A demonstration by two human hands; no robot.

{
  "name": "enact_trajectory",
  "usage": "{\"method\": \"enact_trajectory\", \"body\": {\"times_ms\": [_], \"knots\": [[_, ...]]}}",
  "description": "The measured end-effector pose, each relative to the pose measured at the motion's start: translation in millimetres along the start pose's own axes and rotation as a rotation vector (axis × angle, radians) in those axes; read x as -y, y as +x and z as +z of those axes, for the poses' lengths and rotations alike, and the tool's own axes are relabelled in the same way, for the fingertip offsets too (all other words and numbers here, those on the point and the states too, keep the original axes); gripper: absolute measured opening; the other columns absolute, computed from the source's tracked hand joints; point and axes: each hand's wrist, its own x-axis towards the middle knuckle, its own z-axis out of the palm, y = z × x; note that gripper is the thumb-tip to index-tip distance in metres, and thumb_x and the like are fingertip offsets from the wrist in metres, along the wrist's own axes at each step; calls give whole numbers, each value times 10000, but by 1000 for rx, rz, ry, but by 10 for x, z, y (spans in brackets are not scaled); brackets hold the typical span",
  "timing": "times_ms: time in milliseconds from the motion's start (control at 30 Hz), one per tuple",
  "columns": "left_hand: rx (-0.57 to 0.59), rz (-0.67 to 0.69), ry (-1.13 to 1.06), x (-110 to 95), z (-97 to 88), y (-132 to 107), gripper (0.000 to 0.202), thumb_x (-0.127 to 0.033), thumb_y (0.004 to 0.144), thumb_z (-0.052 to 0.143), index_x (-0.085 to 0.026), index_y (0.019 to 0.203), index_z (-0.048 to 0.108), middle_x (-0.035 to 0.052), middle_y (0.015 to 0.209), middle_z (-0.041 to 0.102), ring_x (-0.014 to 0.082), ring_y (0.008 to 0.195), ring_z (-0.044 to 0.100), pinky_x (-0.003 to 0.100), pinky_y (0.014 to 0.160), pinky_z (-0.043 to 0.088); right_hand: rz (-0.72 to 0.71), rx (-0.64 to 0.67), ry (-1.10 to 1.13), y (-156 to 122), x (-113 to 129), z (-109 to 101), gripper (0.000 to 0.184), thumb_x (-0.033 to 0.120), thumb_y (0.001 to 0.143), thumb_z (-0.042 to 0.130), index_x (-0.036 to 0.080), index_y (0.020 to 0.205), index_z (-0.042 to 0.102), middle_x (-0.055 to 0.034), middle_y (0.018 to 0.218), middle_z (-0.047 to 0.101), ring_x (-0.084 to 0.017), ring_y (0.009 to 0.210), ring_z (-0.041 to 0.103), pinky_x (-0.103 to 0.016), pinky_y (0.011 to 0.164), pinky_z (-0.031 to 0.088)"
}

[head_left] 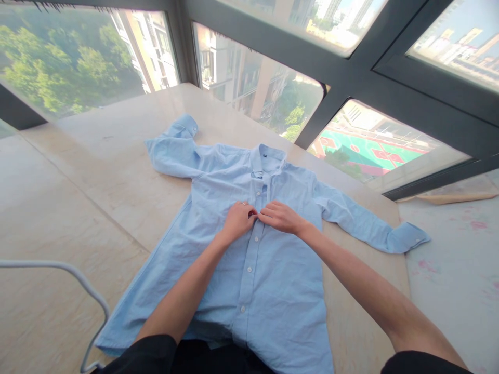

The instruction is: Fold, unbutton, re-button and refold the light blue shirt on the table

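Note:
A light blue button-up shirt lies face up, its collar toward the windows and both sleeves spread outward. At mid-chest my left hand pinches the front placket, a ring on one finger. My right hand meets it there, fingertips closed on the placket's other edge. Whatever button is between the fingertips is hidden. Below the hands, several white buttons run down the placket, which lies closed there. Above them, the front gapes a little toward the collar, with a button showing.
The shirt rests on a beige stone-like ledge with a seam across it. Dark-framed windows border the far side. A white tube or cable curves in at the lower left. Flower-patterned wall covering is at the right.

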Motion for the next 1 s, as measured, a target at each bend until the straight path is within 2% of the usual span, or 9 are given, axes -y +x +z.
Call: {"method": "enact_trajectory", "body": {"times_ms": [300,400,567,700,833,1000], "knots": [[68,-53,87,-135,-66,42,177,-172,830,539,-179,797,713,82,836,699,243,888,632,345,827,465,180,-38,93,-113,132,143,313,172,1031,361,204,909,647,-25,926,651,-111,658,523,-265,568,320],[96,-125,-11,-132,-98,55,186,-195,827,530,-189,797,714,65,830,717,230,849,646,323,763,467,208,-80,90,-123,165,186,311,165,1027,365,192,923,657,-42,927,674,-131,708,570,-267,615,384],[131,-227,-258,-64,-119,114,170,-207,792,545,-182,775,712,29,790,735,187,775,657,277,707,462,278,-150,183,-172,182,277,267,157,1002,428,221,1082,674,-81,997,693,-166,802,619,-308,716,458],[164,-280,-427,-27,-132,149,134,-235,747,591,-166,717,701,-4,674,689,154,676,622,246,631,451,341,-205,180,-187,194,322,252,156,982,468,243,1047,696,-74,912,686,-172,784,621,-324,711,472],[222,-372,-602,-31,-170,150,145,-280,741,610,-157,718,684,-42,538,565,103,482,511,221,487,393,347,-242,141,-182,210,322,241,164,979,471,230,994,702,-69,883,698,-167,764,628,-317,713,488],[238,-407,-673,-25,-173,147,149,-293,741,626,-151,721,667,-55,511,524,78,420,464,208,442,358,362,-242,138,-218,222,319,238,190,987,459,228,960,693,-71,1032,724,-152,798,662,-289,703,507]]}}
